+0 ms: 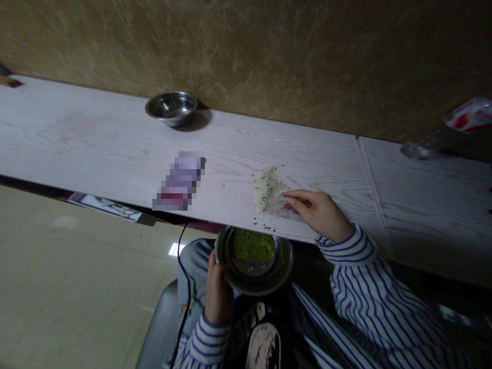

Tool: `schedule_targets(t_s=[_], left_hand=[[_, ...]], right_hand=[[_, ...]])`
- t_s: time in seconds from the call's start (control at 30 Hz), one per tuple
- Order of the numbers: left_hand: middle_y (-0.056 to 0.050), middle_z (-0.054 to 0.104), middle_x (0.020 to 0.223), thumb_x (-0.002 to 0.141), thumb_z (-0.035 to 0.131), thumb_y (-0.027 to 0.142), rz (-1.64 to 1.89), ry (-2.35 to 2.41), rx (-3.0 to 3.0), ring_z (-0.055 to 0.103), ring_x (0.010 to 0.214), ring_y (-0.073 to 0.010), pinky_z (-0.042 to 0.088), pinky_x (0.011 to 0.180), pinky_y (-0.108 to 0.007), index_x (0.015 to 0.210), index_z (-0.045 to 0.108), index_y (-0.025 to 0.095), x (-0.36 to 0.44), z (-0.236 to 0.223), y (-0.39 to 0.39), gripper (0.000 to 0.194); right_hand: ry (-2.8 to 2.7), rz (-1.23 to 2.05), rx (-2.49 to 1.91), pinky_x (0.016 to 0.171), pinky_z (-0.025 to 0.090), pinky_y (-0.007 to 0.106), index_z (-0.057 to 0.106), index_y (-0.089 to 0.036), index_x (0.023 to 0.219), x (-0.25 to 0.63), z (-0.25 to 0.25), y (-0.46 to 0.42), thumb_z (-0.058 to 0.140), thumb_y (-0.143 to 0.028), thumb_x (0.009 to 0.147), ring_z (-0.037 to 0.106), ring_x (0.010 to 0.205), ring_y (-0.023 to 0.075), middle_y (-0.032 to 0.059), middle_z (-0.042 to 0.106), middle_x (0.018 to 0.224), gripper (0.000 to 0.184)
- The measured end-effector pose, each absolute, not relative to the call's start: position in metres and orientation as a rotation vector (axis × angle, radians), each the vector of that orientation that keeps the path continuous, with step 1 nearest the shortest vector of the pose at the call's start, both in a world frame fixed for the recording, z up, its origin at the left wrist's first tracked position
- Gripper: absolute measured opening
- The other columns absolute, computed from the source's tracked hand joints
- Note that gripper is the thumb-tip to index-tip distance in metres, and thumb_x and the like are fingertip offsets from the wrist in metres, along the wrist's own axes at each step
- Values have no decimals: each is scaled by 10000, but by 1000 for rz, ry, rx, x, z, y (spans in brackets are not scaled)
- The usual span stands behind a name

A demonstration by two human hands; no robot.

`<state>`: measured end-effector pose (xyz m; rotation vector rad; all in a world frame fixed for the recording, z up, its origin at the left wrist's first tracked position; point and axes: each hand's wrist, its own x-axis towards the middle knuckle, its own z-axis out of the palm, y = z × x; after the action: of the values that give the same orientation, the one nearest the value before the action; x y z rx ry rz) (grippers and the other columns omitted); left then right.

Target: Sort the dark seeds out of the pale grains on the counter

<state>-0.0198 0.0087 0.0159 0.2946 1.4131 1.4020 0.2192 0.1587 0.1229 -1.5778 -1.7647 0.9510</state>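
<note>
My left hand [217, 293] grips the rim of a steel bowl [282, 266] that holds green mung beans [252, 245], held just below the table's near edge over my lap. My right hand [317, 212] rests on the pale wooden table [96, 148], fingers curled and pressed together against a small heap of mixed white and green grains [267, 190]. A few loose green beans lie at the table edge between heap and bowl.
An empty steel bowl [171, 107] stands at the table's far edge against the brown wall. A blurred-out flat object [179, 181] lies left of the heap. A black cable [183, 287] hangs beside my knee. A red-and-white packet [469, 115] and a clear lump sit far right.
</note>
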Motion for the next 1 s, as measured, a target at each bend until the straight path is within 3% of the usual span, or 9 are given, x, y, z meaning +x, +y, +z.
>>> schedule_targets(t_s=[0.17, 0.43, 0.67, 1.0], left_hand=[[-90, 800, 1322, 770, 730, 411, 1401, 1404, 299, 677, 1364, -378, 517, 1205, -519, 1260, 766, 267, -21, 11, 7, 512], [-91, 803, 1320, 772, 712, 418, 1395, 1402, 318, 700, 1305, -363, 551, 1164, -518, 1203, 764, 271, -21, 15, 8, 458], [-55, 819, 1172, 680, 774, 420, 1383, 1391, 248, 706, 1223, -335, 575, 1056, -446, 1137, 782, 271, -22, 25, 11, 481], [-88, 799, 1339, 790, 724, 435, 1389, 1420, 322, 684, 1356, -374, 522, 1215, -541, 1250, 752, 275, -22, 12, 7, 489]], right_hand=[[-1777, 943, -1585, 911, 761, 413, 945, -183, 1235, 219, 127, 157, 702, -176, 1050, 927, 952, 295, 128, 940, 991, 305], [-1805, 883, -1631, 896, 757, 399, 947, -185, 1233, 220, 128, 159, 694, -153, 1046, 922, 930, 285, 115, 941, 982, 316], [-1794, 930, -1607, 924, 757, 415, 943, -200, 1238, 208, 126, 160, 698, -140, 1051, 926, 962, 288, 112, 943, 990, 314], [-1803, 970, -1549, 852, 750, 380, 943, -192, 1226, 213, 130, 154, 700, -169, 1044, 925, 931, 279, 115, 942, 977, 305]])
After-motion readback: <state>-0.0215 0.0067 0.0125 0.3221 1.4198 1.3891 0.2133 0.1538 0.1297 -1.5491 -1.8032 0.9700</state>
